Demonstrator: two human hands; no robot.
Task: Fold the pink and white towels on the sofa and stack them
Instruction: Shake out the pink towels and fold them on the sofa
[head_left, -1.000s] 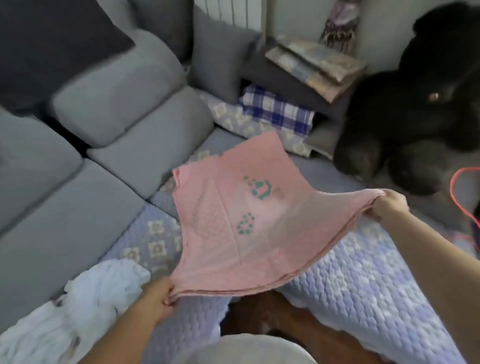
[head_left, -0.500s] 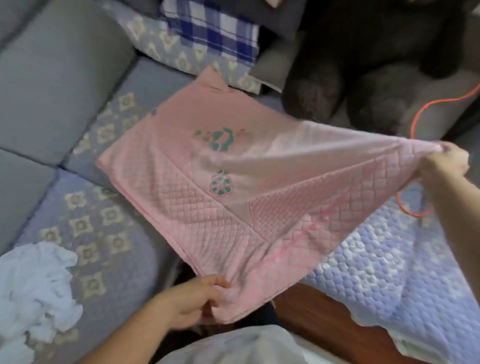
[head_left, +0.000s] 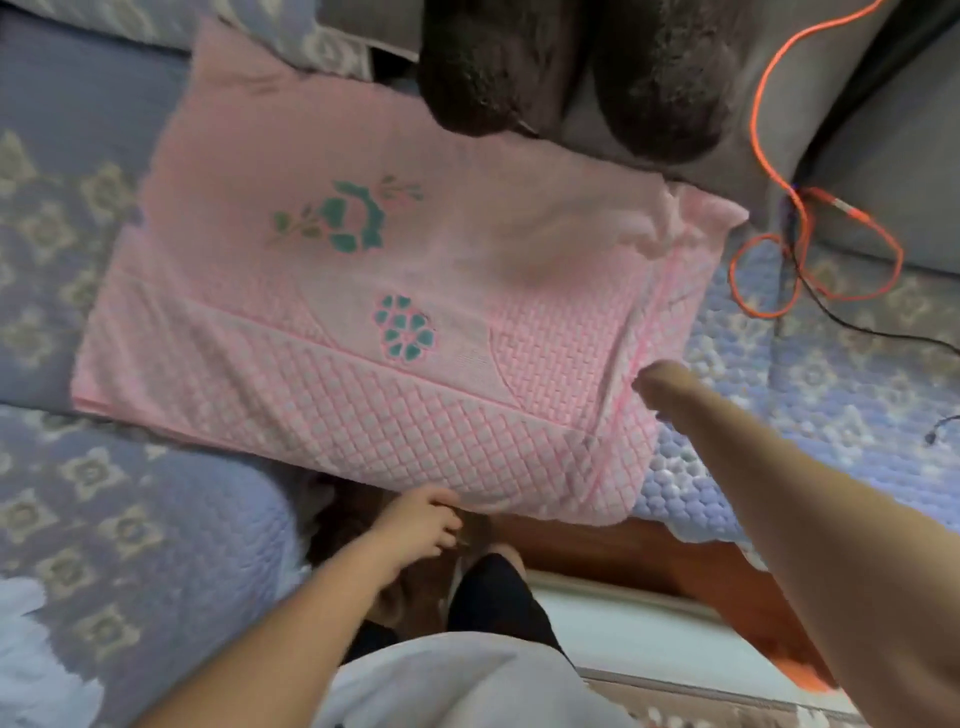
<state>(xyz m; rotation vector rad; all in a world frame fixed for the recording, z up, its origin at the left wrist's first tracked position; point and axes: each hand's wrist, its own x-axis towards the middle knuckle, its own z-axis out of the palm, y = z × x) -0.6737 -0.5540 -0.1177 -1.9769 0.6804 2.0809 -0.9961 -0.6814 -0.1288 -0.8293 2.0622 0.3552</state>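
The pink towel (head_left: 395, 291), folded and with green flower prints, lies flat on the sofa's lilac quilted cover. My left hand (head_left: 421, 525) holds its near edge, fingers curled under the hem. My right hand (head_left: 655, 382) is at the towel's right side, closed on a raised crease that runs along that edge; its fingertips are hidden. The towel's far right corner lies loose. The white towel (head_left: 31, 654) sits crumpled at the bottom left, away from both hands.
Two dark plush legs (head_left: 571, 67) rest just beyond the towel's far edge. An orange cable (head_left: 779, 171) and a black cable (head_left: 852, 327) loop on the cover at the right. The wooden sofa frame (head_left: 623, 551) and floor lie below.
The pink towel was stretched in the air between both hands and now lies flat on the sofa. My right hand left the far corner and moved to the right edge. The view tilted down.
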